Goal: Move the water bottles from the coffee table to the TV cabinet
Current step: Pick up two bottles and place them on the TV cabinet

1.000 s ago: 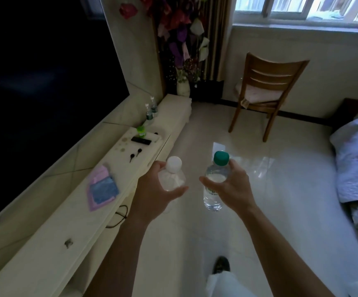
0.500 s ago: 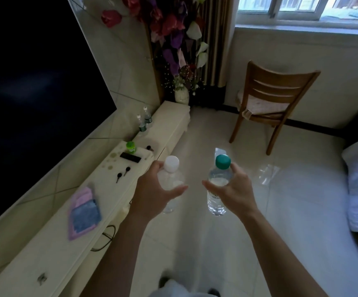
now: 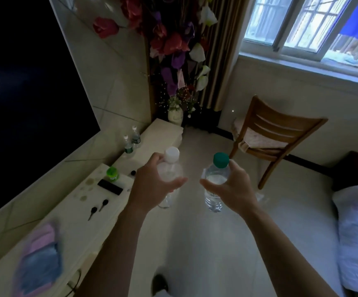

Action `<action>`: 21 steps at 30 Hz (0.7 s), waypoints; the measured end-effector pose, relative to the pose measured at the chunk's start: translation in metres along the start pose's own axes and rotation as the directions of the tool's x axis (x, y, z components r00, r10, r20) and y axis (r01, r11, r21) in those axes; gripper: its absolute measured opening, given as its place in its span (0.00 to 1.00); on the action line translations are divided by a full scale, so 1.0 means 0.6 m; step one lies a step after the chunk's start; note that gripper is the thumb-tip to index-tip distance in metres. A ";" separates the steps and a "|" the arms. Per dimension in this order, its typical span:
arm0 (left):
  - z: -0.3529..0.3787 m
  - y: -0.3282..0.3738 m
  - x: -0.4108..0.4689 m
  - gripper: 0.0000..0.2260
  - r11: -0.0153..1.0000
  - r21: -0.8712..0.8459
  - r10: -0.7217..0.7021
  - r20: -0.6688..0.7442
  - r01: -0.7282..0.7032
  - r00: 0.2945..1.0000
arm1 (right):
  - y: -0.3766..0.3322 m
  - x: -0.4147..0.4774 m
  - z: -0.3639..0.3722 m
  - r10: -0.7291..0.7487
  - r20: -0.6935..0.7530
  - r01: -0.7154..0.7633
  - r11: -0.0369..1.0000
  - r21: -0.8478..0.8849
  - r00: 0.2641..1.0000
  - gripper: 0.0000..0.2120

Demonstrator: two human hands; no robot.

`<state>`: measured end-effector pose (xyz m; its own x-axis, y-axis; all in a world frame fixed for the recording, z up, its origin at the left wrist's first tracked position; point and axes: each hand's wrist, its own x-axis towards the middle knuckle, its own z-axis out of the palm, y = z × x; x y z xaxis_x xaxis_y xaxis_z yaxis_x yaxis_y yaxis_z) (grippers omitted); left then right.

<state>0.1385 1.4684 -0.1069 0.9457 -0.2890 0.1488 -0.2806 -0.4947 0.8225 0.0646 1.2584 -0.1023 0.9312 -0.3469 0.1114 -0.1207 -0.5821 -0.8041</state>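
White-capped bottle (image 3: 169, 168) gripped in left hand (image 3: 152, 185), green-capped bottle (image 3: 215, 181) in right hand (image 3: 235, 189)

A bottle (image 3: 214, 185) in each hand (image 3: 233, 189)

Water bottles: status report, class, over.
Left hand grips white-capped bottle; right hand grips green-capped bottle. Both carried upright, beside TV cabinet. Two bottles already there.

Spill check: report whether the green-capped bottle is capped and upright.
Capped and roughly upright: the green-capped bottle hangs cap-up in the right hand.
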 end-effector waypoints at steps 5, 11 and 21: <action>0.006 -0.028 0.099 0.27 0.999 0.039 -0.001 0.022 0.001 1.000 | 0.003 0.096 0.039 -0.016 -0.029 0.015 0.999 -0.034 0.999 0.30; 0.037 -0.047 0.194 0.26 0.997 0.061 -0.061 0.068 0.057 0.996 | 0.032 0.191 0.054 0.021 0.068 -0.021 1.000 -0.005 0.997 0.32; 0.132 -0.027 0.386 0.28 0.972 0.119 -0.200 -0.024 0.201 0.980 | 0.124 0.444 0.028 -0.003 0.223 -0.004 1.000 0.029 0.975 0.33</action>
<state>0.3490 1.3444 -0.1291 0.9863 -0.1648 -0.0053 -0.1022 -0.6363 0.7646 0.3093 1.1353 -0.1422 0.9848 -0.1725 -0.0192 -0.1139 -0.5593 -0.8211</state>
